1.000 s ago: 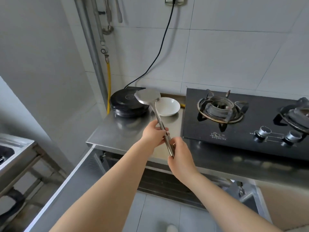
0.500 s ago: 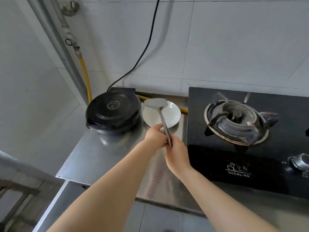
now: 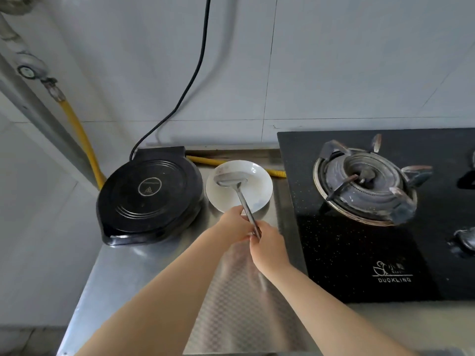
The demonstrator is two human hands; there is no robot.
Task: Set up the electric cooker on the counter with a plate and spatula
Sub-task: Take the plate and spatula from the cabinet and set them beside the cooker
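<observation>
White tiled wall (grey grout) behind steel counter.

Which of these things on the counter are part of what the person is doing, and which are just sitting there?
Part of the job:
- electric cooker, lid shut, plugged in
- white plate beside it
- metal spatula, blade over the plate
- left hand and right hand, both on its handle

Just there:
- gas stove
- yellow hose
- wall pipe

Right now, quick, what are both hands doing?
Left hand: closed on the spatula handle, higher up.
Right hand: closed on the handle's end. The blade is over the white plate.
</observation>
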